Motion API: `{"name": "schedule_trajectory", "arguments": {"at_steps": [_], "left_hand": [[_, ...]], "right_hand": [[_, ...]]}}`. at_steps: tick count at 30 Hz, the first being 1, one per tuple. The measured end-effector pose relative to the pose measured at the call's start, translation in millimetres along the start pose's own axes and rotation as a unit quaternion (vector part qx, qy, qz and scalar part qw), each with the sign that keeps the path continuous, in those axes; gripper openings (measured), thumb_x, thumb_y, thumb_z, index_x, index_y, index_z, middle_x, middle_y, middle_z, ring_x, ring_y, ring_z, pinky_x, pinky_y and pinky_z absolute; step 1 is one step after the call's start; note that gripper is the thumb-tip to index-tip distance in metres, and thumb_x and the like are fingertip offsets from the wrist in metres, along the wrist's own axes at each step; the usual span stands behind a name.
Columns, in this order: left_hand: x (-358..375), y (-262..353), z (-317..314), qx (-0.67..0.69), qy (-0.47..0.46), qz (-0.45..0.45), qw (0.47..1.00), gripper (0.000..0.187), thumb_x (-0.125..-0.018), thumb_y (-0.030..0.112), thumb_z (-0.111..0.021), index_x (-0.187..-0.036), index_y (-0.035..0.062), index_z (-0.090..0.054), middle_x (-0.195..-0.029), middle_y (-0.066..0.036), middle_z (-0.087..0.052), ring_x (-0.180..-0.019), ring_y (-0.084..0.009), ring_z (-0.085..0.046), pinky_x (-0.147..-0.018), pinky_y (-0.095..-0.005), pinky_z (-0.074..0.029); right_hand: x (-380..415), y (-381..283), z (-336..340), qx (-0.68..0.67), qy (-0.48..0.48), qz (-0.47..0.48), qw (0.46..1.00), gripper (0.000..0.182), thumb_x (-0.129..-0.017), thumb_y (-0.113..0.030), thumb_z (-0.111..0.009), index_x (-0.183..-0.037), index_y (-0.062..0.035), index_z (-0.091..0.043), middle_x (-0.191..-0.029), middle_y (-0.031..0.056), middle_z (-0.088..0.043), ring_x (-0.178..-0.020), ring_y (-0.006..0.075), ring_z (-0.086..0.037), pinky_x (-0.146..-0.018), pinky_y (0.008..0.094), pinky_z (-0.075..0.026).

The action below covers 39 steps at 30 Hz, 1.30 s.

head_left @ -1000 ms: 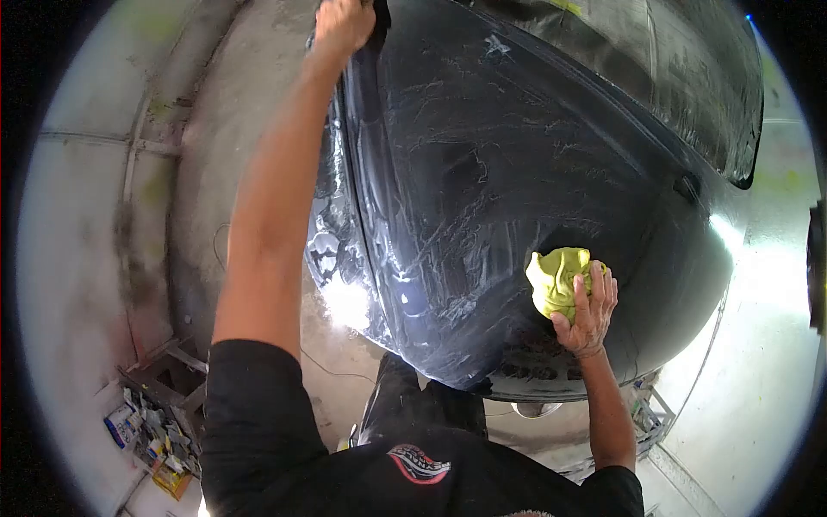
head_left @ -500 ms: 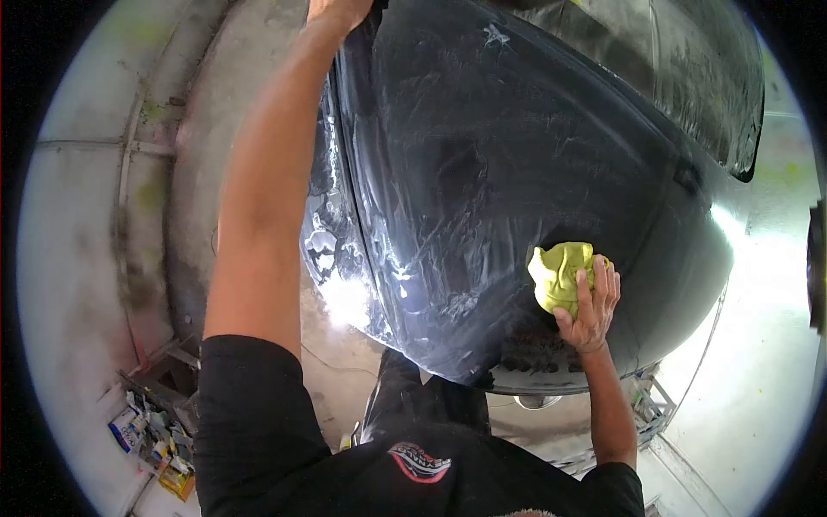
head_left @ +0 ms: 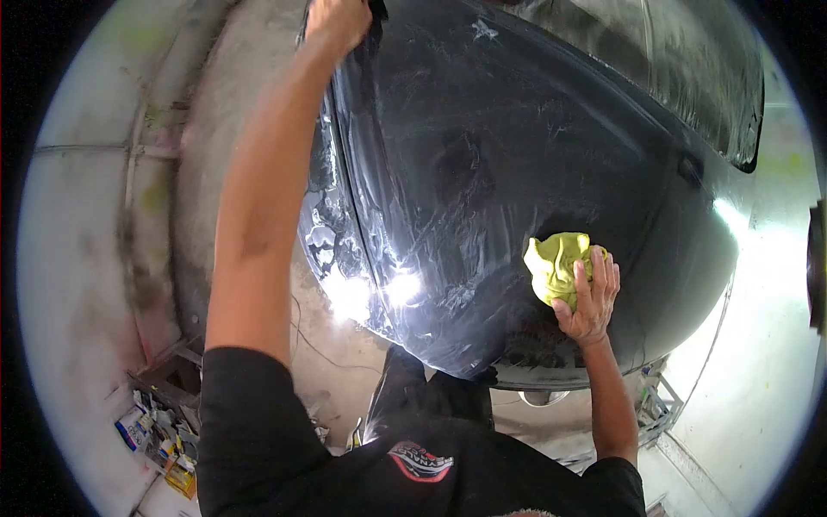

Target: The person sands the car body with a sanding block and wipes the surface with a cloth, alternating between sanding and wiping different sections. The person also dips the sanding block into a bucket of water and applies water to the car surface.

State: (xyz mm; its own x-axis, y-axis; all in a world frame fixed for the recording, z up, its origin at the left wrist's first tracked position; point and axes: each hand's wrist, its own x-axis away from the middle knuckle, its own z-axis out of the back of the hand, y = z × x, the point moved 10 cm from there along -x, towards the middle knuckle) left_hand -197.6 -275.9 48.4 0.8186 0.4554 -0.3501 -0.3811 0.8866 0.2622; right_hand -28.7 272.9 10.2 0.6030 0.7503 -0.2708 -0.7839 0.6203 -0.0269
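A black car hood (head_left: pixel 517 172), streaked with whitish dusty smears, fills the middle of the view. On its lower right part lies a crumpled yellow-green cloth (head_left: pixel 558 263). My right hand (head_left: pixel 590 297) presses this cloth against the hood, its fingers over the cloth's right side. Far up at the hood's left edge, my left hand (head_left: pixel 338 24) is curled beside a dark, soft-looking thing (head_left: pixel 377 15); the frame's top cuts off part of both. White residue covers the strip of bodywork left of the panel gap, where bright light reflects.
The windshield (head_left: pixel 698 77) rises at the upper right. At lower left, a shelf holds several bottles and packages (head_left: pixel 159 435). A thin cable (head_left: pixel 332 364) lies on the floor beside my legs. Pale walls stand on both sides, and a metal frame (head_left: pixel 659 401) is at lower right.
My left hand comes slightly lower and further into view along the hood's left edge. The right hand stays on the cloth with only a small shift. The whole view tilts a little.
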Motion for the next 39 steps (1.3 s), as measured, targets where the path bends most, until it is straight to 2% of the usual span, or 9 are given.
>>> {"name": "schedule_trajectory", "arguments": {"at_steps": [3,6,13,18,24,30,33,36,39], "left_hand": [[73,13,17,0.041,0.196,-0.179,0.963,0.041,-0.098,0.021,-0.061,-0.139,0.0185,-0.061,-0.118,-0.016,-0.073,-0.109,-0.0402,-0.07,-0.097,-0.0519,-0.056],[41,1,2,0.017,0.163,-0.115,0.98,0.038,-0.104,0.019,-0.046,-0.137,0.0038,-0.059,-0.137,-0.025,-0.061,-0.121,-0.0443,-0.061,-0.101,-0.0527,-0.049],[-18,-36,-36,-0.071,0.07,-0.021,0.995,0.039,-0.108,0.035,-0.042,-0.124,0.0078,-0.065,-0.116,-0.023,-0.07,-0.103,-0.0451,-0.066,-0.09,-0.0554,-0.05],[73,-5,27,0.163,0.227,-0.129,0.951,0.033,-0.105,0.033,-0.051,-0.121,0.0106,-0.068,-0.107,-0.023,-0.071,-0.096,-0.0461,-0.065,-0.086,-0.0557,-0.051],[-23,-53,-32,-0.045,0.253,-0.048,0.965,0.032,-0.104,0.034,-0.053,-0.12,0.0119,-0.07,-0.099,-0.024,-0.071,-0.092,-0.0467,-0.064,-0.084,-0.0559,-0.051],[84,-29,6,0.095,0.088,0.063,0.99,0.033,-0.105,0.031,-0.053,-0.132,0.018,-0.067,-0.128,-0.016,-0.069,-0.111,-0.041,-0.068,-0.099,-0.0516,-0.055],[38,-28,1,0.062,0.183,0.043,0.98,0.036,-0.105,0.039,-0.051,-0.12,0.0127,-0.071,-0.098,-0.024,-0.072,-0.091,-0.047,-0.065,-0.084,-0.0569,-0.051],[-1,-39,-3,0.084,0.106,0.099,0.986,0.035,-0.105,0.037,-0.05,-0.12,0.0138,-0.071,-0.105,-0.024,-0.072,-0.095,-0.0468,-0.066,-0.086,-0.0561,-0.051],[67,-8,14,0.078,-0.025,0.123,0.989,0.034,-0.104,0.026,-0.055,-0.134,0.0151,-0.066,-0.135,-0.018,-0.065,-0.114,-0.0407,-0.067,-0.1,-0.0514,-0.055]], "right_hand": [[1,2,-2,-0.001,0.0,-0.003,1.0,0.07,-0.104,-0.065,-0.037,-0.149,-0.0124,-0.05,-0.157,0.0235,-0.042,-0.146,0.0458,-0.037,-0.119,0.0601,-0.025],[0,1,-1,-0.001,0.004,-0.001,1.0,0.07,-0.104,-0.065,-0.038,-0.148,-0.0125,-0.051,-0.158,0.0232,-0.042,-0.146,0.0456,-0.037,-0.119,0.06,-0.025],[-3,1,0,-0.002,0.004,0.002,1.0,0.071,-0.103,-0.065,-0.038,-0.148,-0.0111,-0.051,-0.158,0.0237,-0.041,-0.146,0.045,-0.037,-0.119,0.0603,-0.025],[0,0,-1,0.001,0.0,0.003,1.0,0.07,-0.104,-0.064,-0.037,-0.146,-0.0102,-0.053,-0.158,0.0241,-0.041,-0.145,0.0457,-0.037,-0.119,0.0608,-0.025],[0,0,0,0.003,-0.003,0.0,1.0,0.071,-0.104,-0.064,-0.037,-0.147,-0.0095,-0.051,-0.158,0.0249,-0.041,-0.145,0.0463,-0.038,-0.118,0.0618,-0.025],[2,0,-2,0.003,-0.002,0.007,1.0,0.071,-0.104,-0.064,-0.037,-0.146,-0.0085,-0.052,-0.157,0.0264,-0.041,-0.143,0.0472,-0.039,-0.116,0.0617,-0.027],[3,2,-3,0.008,-0.002,0.007,1.0,0.071,-0.104,-0.064,-0.037,-0.146,-0.0086,-0.052,-0.157,0.0265,-0.041,-0.143,0.0472,-0.039,-0.116,0.0619,-0.027],[1,2,-5,0.011,-0.001,0.008,1.0,0.071,-0.104,-0.064,-0.037,-0.146,-0.0087,-0.051,-0.157,0.0265,-0.041,-0.144,0.0471,-0.038,-0.117,0.0621,-0.027],[0,2,-2,0.003,0.003,0.01,1.0,0.071,-0.104,-0.064,-0.037,-0.148,-0.0098,-0.05,-0.158,0.0255,-0.04,-0.145,0.0465,-0.038,-0.118,0.0617,-0.026]]}}
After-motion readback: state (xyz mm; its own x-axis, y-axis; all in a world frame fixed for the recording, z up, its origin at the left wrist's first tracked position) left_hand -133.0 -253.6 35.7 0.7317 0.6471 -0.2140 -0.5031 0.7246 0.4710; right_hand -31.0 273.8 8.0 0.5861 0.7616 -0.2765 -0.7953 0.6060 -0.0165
